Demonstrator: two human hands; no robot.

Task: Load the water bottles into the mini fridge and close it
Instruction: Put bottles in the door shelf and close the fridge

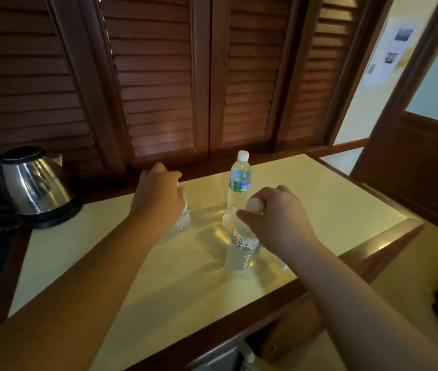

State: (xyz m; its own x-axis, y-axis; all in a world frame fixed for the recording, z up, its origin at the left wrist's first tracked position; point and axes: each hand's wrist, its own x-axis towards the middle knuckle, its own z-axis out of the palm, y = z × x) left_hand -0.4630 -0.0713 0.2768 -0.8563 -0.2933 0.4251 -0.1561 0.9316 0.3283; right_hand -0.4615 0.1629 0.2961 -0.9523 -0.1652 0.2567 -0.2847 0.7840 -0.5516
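Three clear water bottles stand on the pale countertop [105, 263]. My left hand [156, 194] curls over the top of the left bottle [183, 220], hiding its cap and upper half. My right hand [276, 218] grips the neck of the near bottle [240, 250], whose white cap shows between thumb and fingers. The third bottle [239, 180], with a white cap and blue label, stands free behind them. Another clear object partly shows under my right wrist [280, 263]. Below the counter's front edge, part of the mini fridge [220, 357] shows; whether its door is open cannot be told.
A steel electric kettle [30, 186] sits on its black base at the counter's left end. Dark louvred wooden doors [159, 89] rise right behind the counter. A wooden rail [384, 245] borders the counter's right side. A doorway with papers on the wall lies at far right.
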